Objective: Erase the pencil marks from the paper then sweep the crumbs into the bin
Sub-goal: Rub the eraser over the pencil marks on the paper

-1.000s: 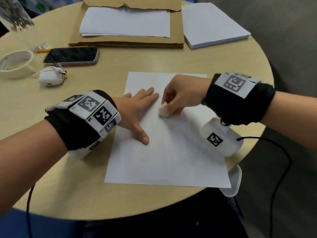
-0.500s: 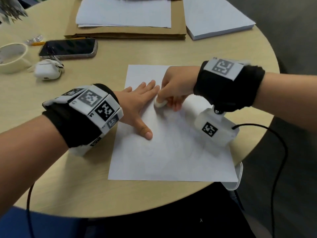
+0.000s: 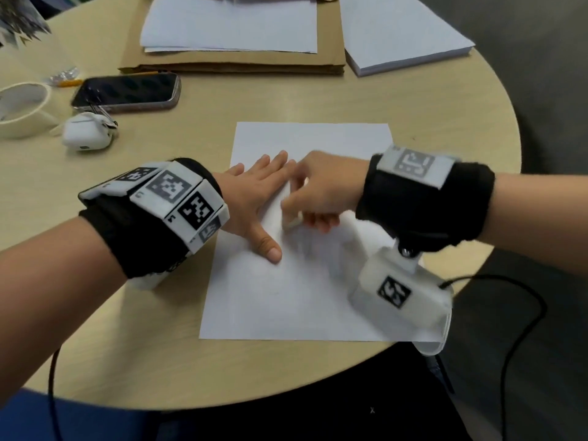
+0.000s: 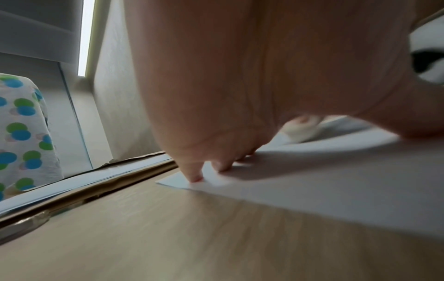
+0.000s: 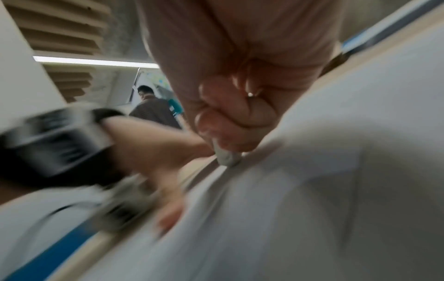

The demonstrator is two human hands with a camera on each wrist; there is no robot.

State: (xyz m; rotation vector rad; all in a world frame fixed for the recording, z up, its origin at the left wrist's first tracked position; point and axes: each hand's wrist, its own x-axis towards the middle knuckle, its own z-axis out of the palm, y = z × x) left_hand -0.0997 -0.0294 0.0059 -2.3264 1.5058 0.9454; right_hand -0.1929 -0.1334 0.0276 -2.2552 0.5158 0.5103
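The left hand point(image 3: 254, 192) lies flat, fingers straight, on the paper's point(image 3: 296, 300) left edge; the right hand point(image 3: 321, 189) pinches an eraser point(image 3: 291, 223) mid-sheet, bare paper toward the table's point(image 3: 159, 345) near edge.

A round wooden table point(image 3: 413, 100) carries a single white paper sheet point(image 3: 286, 300) near its front edge. The left hand point(image 3: 254, 198) lies flat on the sheet's left part; the right hand point(image 3: 324, 189) is just to its right, holding a small white eraser point(image 3: 291, 224) against the sheet — between the two hands. Left of the sheet sit a white earbud case point(image 3: 86, 135), behind it a dark phone point(image 3: 127, 92), and further left a roll of tape point(image 3: 20, 108). Behind the sheet lies a brown envelope point(image 3: 235, 63) with loose white sheets point(image 3: 229, 23) on it — to its right, a stack of white paper point(image 3: 401, 33).
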